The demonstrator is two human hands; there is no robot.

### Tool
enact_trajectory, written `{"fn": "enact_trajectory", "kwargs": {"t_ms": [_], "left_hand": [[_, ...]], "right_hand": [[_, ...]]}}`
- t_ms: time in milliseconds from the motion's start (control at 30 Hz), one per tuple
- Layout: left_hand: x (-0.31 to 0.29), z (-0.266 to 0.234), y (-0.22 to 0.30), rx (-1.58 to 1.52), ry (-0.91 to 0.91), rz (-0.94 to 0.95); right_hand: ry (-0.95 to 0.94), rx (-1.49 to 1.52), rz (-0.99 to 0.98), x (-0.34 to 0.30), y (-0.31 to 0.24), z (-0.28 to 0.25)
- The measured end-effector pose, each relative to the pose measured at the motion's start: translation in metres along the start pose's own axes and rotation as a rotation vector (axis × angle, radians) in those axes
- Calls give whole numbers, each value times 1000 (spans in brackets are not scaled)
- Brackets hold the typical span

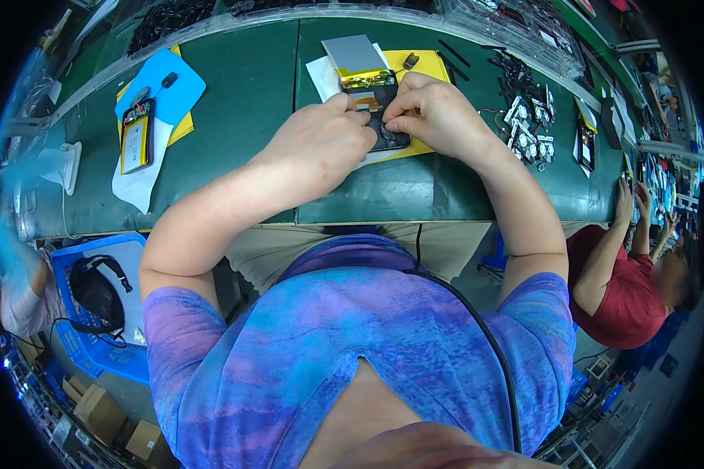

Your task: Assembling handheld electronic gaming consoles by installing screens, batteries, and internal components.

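A flat black device housing (395, 141) lies on the bench in front of me, with small parts showing inside it. From its far end a grey pouch battery (355, 53) with yellow tape is folded back. My left hand (321, 144) is closed at the housing's left edge, its curled fingers gripping there. Over the right side of the housing, my right hand (440, 117) is pinched, thumb against forefinger; whatever sits between those fingertips is too small to make out. A yellow sheet (432, 67) and white paper (321, 76) lie under the device.
At left, a second device with a battery (135, 141) rests on blue and yellow sheets. Small metal and black parts (530, 129) are piled at right. Clear trays (516, 27) line the far edge. A blue crate (94, 344) stands below left; a co-worker in red (626, 285) sits at right.
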State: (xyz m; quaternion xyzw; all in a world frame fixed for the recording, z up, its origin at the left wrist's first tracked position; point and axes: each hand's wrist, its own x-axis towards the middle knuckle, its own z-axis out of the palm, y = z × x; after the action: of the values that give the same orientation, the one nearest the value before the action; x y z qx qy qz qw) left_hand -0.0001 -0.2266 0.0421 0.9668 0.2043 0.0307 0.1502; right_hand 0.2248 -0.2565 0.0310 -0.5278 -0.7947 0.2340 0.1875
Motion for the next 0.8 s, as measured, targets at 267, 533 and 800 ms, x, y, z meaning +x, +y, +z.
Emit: {"fn": "enact_trajectory", "kwargs": {"t_ms": [267, 533, 800], "left_hand": [[-2, 3, 0, 46, 9, 18], [0, 1, 1, 53, -1, 20], [1, 1, 1, 72, 26, 38]], "right_hand": [[-37, -61, -80, 4, -5, -3], [-58, -123, -303, 11, 1, -6], [-35, -250, -145, 4, -4, -5]]}}
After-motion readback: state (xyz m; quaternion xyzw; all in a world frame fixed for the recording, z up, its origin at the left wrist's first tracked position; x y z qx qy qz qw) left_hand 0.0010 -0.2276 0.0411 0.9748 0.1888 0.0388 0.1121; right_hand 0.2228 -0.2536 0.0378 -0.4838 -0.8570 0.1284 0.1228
